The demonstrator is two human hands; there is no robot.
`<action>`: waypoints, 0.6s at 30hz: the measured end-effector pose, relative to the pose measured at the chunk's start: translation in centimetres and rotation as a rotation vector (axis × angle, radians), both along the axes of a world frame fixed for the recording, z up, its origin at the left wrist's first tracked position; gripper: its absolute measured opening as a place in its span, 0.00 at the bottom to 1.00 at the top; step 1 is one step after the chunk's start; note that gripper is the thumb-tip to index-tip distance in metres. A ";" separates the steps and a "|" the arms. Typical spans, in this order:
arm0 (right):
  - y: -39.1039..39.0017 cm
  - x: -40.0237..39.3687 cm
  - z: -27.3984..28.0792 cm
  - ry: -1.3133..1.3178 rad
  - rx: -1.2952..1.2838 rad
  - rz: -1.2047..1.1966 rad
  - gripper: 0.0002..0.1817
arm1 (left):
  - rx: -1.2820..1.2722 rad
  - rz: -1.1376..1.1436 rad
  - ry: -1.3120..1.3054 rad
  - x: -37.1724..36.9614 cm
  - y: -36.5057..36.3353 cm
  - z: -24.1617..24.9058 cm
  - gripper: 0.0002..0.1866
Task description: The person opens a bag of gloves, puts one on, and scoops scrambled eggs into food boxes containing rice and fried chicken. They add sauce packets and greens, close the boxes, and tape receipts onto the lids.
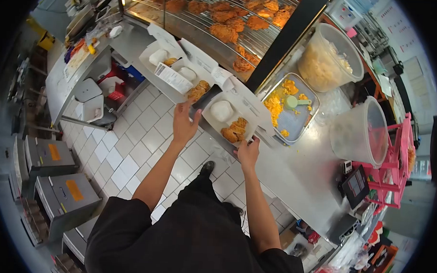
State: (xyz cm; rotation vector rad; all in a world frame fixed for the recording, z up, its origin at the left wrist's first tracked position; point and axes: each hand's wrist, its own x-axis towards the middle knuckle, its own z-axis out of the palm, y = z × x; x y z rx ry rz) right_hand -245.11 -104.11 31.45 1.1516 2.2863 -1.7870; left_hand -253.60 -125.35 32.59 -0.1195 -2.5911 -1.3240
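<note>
Tray (214, 121): white foam meal box, lid open, on steel counter (294, 163) edge, held between both hands. Contents: rice mound (222, 110) in compartment nearest left grip; fried chicken (235, 129) in compartment just above right grip.

Left hand (184, 123): grip at tray's left rim, fingers up against a dark flat item (206, 98) at that edge; whether fingers close on it, cannot tell. Palm faces tray.

Right hand (248, 153): grip pinched narrow on tray's near rim, thumb on top, directly below chicken.

Other items, placed from the grips:
- 2nd tray (194, 82), just beyond left grip, touching 1st; holds rice + chicken piece; paper slip (172, 77) lies over its far side.
- 3rd tray (156, 55), further out past left grip, same row; rice inside.
- Steel pan (291, 108), beyond right grip, to its right; yellow food scraps + green scoop (294, 101) in it.
- Clear tub (329, 58), well beyond right grip, past pan; pale yellow contents.
- 2nd clear tub (360, 132), right of right grip, well apart; looks near-empty.
- Warmer cabinet (232, 21), above both grips, behind trays; wire racks w/ fried chicken.
- Pink rack (395, 166), far right of right grip.
- Small screen unit (355, 185), right of and below right grip.
- Tiled floor (131, 152), below left grip; grey bins further left.

Person in black top, both arms extended to tray.
</note>
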 end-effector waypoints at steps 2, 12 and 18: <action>0.5 1.8 -1.2 0.050 -0.001 -0.055 0.25 | -0.184 0.020 0.236 0.8 0.6 0.7 0.22; 5.0 8.8 0.0 0.102 0.031 -0.196 0.22 | 0.099 0.212 0.220 -6.4 8.2 3.7 0.24; 7.6 10.5 0.0 0.061 -0.007 -0.353 0.22 | 0.114 -0.050 0.505 -6.4 7.9 5.1 0.10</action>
